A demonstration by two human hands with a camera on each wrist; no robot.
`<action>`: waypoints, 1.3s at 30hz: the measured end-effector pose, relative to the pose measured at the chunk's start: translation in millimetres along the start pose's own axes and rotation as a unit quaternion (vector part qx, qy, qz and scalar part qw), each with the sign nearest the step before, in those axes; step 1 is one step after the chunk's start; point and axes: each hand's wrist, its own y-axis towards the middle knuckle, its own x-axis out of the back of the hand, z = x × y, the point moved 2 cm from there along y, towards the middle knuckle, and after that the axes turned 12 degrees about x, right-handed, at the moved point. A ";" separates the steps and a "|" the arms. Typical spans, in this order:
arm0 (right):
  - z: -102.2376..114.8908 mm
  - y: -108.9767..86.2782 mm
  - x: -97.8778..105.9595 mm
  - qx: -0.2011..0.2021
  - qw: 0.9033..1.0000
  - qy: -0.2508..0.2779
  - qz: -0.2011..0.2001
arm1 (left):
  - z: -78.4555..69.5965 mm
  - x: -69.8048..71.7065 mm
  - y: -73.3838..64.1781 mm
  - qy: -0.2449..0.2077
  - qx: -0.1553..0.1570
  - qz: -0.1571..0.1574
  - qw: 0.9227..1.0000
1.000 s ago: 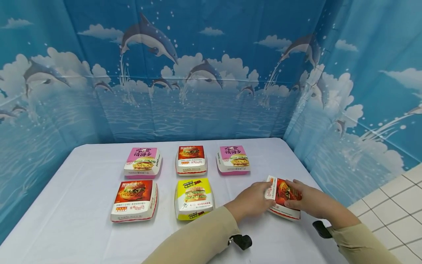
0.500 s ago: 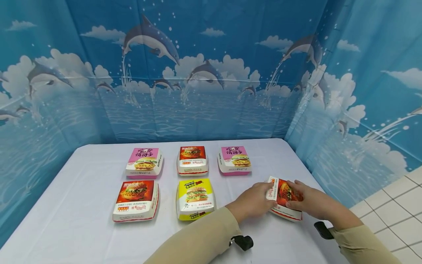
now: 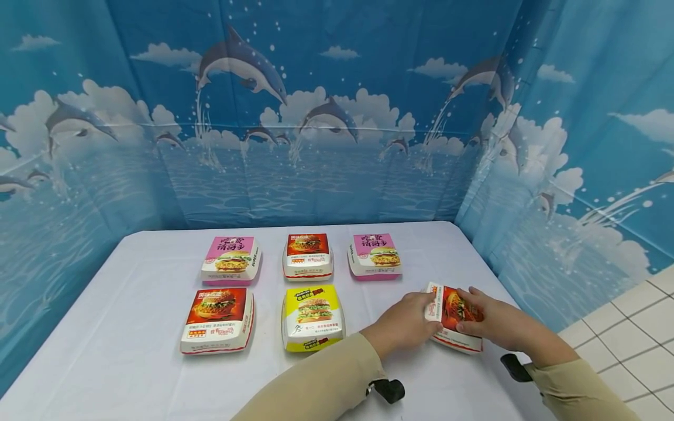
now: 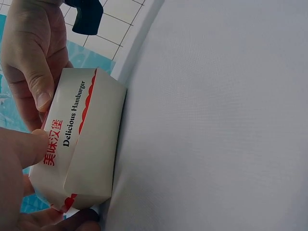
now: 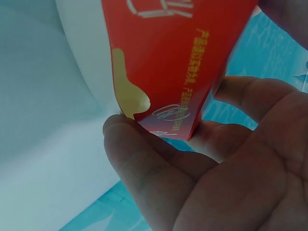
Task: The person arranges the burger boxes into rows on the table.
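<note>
A red-and-white hamburger box [image 3: 451, 320] sits turned at an angle near the right side of the table. My left hand [image 3: 404, 324] grips its left end, thumb over the near top edge. From the other side my right hand [image 3: 497, 320] holds the right end, its thumb on the printed top. "Delicious Hamburger" lettering shows on the box's white side [image 4: 91, 139] in the left wrist view, its base at the white cloth. A red face of the box [image 5: 163, 62] fills the upper middle of the right wrist view, with right-hand fingers [image 5: 144, 163] at its lower corner.
Three boxes form the back row: a pink one [image 3: 229, 260], a red one [image 3: 307, 256] and another pink one [image 3: 375, 256]. In front stand a large red box [image 3: 218, 318] and a yellow box [image 3: 313, 318]. Dolphin-print curtains [image 3: 326, 175] hang behind the white table [image 3: 121, 327].
The boxes, table and hands sit slightly farther right in the head view than a second ago. Both hands keep hold of the same hamburger box.
</note>
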 end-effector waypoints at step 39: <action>10.4 -4.6 -5.2 0.026 0.999 -0.013 -0.023 | 5.2 4.0 -16.6 0.009 -0.010 -0.058 0.998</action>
